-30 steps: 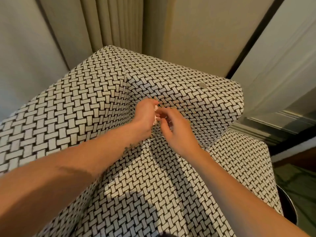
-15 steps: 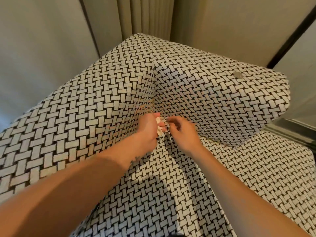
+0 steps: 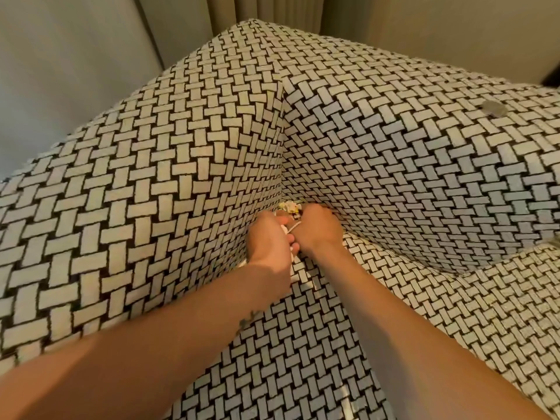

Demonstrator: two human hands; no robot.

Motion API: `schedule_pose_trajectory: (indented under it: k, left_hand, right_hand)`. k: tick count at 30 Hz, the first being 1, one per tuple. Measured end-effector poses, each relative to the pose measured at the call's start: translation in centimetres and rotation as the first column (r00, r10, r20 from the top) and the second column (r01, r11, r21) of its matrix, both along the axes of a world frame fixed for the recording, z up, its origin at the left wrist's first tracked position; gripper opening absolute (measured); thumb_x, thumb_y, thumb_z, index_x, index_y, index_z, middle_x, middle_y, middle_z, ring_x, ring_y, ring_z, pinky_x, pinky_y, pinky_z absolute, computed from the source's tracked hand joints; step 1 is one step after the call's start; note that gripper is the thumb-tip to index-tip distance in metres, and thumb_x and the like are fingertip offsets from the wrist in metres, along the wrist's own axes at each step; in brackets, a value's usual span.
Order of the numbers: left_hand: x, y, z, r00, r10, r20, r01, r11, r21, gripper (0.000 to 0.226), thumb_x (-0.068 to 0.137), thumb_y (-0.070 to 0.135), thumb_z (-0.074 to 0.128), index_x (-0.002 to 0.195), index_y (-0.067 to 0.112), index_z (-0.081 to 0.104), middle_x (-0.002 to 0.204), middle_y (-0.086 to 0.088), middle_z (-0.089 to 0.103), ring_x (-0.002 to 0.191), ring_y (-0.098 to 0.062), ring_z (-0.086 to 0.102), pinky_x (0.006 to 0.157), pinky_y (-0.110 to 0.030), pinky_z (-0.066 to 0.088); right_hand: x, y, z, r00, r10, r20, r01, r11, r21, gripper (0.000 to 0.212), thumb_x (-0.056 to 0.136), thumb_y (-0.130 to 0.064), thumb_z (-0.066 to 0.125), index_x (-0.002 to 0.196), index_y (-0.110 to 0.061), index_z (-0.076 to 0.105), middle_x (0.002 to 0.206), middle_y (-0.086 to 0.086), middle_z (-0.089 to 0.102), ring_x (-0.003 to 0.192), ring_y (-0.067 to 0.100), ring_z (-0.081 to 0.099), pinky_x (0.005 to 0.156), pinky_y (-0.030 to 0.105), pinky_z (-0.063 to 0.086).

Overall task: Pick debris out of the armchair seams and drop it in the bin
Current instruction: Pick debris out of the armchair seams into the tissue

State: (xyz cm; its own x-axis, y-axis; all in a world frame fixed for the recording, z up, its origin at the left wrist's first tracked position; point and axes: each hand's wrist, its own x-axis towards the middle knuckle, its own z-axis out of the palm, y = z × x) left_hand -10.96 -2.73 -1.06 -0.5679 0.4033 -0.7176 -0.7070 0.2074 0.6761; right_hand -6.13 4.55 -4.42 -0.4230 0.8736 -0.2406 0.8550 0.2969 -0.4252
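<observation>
The armchair (image 3: 169,183) is covered in black-and-white basket-weave fabric. Both hands are down in the back corner of its seat, where the seams meet. My left hand (image 3: 268,241) is curled round white scraps of debris (image 3: 286,234). My right hand (image 3: 318,227) reaches into the seam with fingers curled, at a crumpled yellow-and-white scrap (image 3: 290,206) wedged in the corner. Whether the fingers pinch that scrap is hidden. The bin is out of view.
A grey round coin-like disc (image 3: 494,109) lies on the top of the right armrest. Beige curtains (image 3: 272,10) and a pale wall panel (image 3: 75,56) stand behind the chair. The seat cushion (image 3: 303,344) spreads out toward me.
The view has moved in closer and lower on the chair corner. Both hands have pushed deeper into the seam, and the yellow-and-white scrap now shows above them.
</observation>
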Motion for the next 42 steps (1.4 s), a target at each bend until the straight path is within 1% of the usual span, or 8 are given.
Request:
schedule_pose_trajectory:
  k: [4, 9, 13, 23, 31, 34, 37, 42]
  left_hand:
    - [0.1, 0.0, -0.4, 1.0, 0.001, -0.017, -0.001, 1.0, 0.01, 0.03, 0.096, 0.025, 0.04, 0.071, 0.015, 0.055, 0.064, -0.005, 0.052, 0.05, -0.015, 0.043, 0.048, -0.026, 0.038]
    - [0.3, 0.0, -0.7, 0.998, 0.005, -0.065, -0.005, 1.0, 0.003, 0.033, 0.097, 0.028, 0.037, 0.073, 0.016, 0.056, 0.065, -0.005, 0.053, 0.053, -0.015, 0.047, 0.053, -0.028, 0.043]
    - [0.5, -0.2, -0.4, 0.997, -0.002, -0.079, 0.001, 1.0, -0.009, 0.037, 0.101, 0.033, 0.034, 0.079, 0.015, 0.059, 0.066, -0.005, 0.053, 0.051, -0.015, 0.048, 0.058, -0.029, 0.046]
    - [0.8, 0.0, 0.3, 0.996, -0.017, -0.086, 0.015, 1.0, -0.022, 0.035, 0.099, 0.031, 0.035, 0.081, 0.016, 0.062, 0.067, -0.004, 0.055, 0.055, -0.016, 0.05, 0.068, -0.032, 0.049]
    - [1.2, -0.2, 0.2, 0.991, -0.135, 0.001, 0.135, 0.99, 0.038, 0.039, 0.102, 0.041, 0.037, 0.09, 0.013, 0.062, 0.072, -0.003, 0.058, 0.062, -0.016, 0.053, 0.08, -0.037, 0.051]
    - [1.6, -0.5, 0.4, 0.967, -0.255, -0.031, 0.256, 0.966, 0.045, 0.037, 0.096, 0.04, 0.047, 0.088, 0.011, 0.069, 0.086, -0.008, 0.074, 0.088, -0.025, 0.069, 0.101, -0.045, 0.051]
    - [1.9, -1.0, 0.3, 0.932, -0.345, -0.11, 0.344, 0.939, -0.023, 0.027, 0.091, 0.033, 0.056, 0.105, 0.013, 0.067, 0.109, -0.004, 0.072, 0.112, -0.024, 0.063, 0.108, -0.045, 0.044]
    - [1.8, -1.2, 0.0, 0.91, -0.345, -0.232, 0.346, 0.937, -0.035, 0.016, 0.097, 0.008, 0.049, 0.1, 0.016, 0.063, 0.109, -0.012, 0.071, 0.108, -0.031, 0.066, 0.101, -0.047, 0.052]
  right_hand:
    - [-1.1, 0.4, -0.4, 0.992, -0.123, 0.012, 0.122, 0.989, 0.088, 0.048, 0.098, -0.057, 0.051, 0.082, -0.013, 0.063, 0.084, 0.005, 0.065, 0.073, 0.026, 0.053, 0.064, 0.031, 0.036]
    - [-0.4, 0.6, -1.7, 0.983, -0.163, -0.083, 0.173, 0.975, 0.138, 0.039, 0.096, -0.049, 0.056, 0.077, -0.019, 0.071, 0.074, 0.002, 0.069, 0.069, 0.025, 0.063, 0.064, 0.033, 0.05]
    - [0.1, 0.3, -1.8, 0.979, -0.148, -0.143, 0.171, 0.971, 0.165, 0.035, 0.095, -0.039, 0.057, 0.072, -0.015, 0.068, 0.064, 0.001, 0.063, 0.062, 0.025, 0.058, 0.056, 0.031, 0.04]
    - [1.8, -0.2, -2.0, 0.819, -0.059, -0.571, 0.137, 0.986, 0.095, 0.032, 0.096, -0.034, 0.06, 0.066, -0.024, 0.064, 0.049, -0.003, 0.052, 0.046, 0.013, 0.042, 0.048, 0.029, 0.029]
    - [6.0, -3.1, -0.8, 0.673, -0.078, -0.736, 0.044, 0.997, -0.066, 0.028, 0.097, -0.022, 0.06, 0.118, -0.034, 0.074, 0.081, -0.011, 0.073, 0.058, 0.002, 0.052, 0.053, 0.018, 0.04]
    - [7.6, -4.7, -1.1, 0.726, -0.005, -0.687, 0.017, 1.0, 0.011, 0.035, 0.092, -0.023, 0.063, 0.124, -0.034, 0.071, 0.101, -0.023, 0.07, 0.091, 0.002, 0.063, 0.076, 0.025, 0.051]
    - [8.2, -5.2, -1.6, 0.739, 0.045, -0.673, 0.008, 0.997, 0.076, 0.038, 0.092, -0.016, 0.065, 0.127, -0.03, 0.07, 0.109, -0.02, 0.07, 0.103, 0.006, 0.062, 0.088, 0.031, 0.053]
    - [8.4, -5.3, -2.0, 0.706, -0.006, -0.708, 0.066, 0.996, 0.058, 0.037, 0.094, -0.01, 0.062, 0.124, -0.029, 0.072, 0.109, -0.017, 0.071, 0.102, 0.01, 0.063, 0.088, 0.035, 0.054]
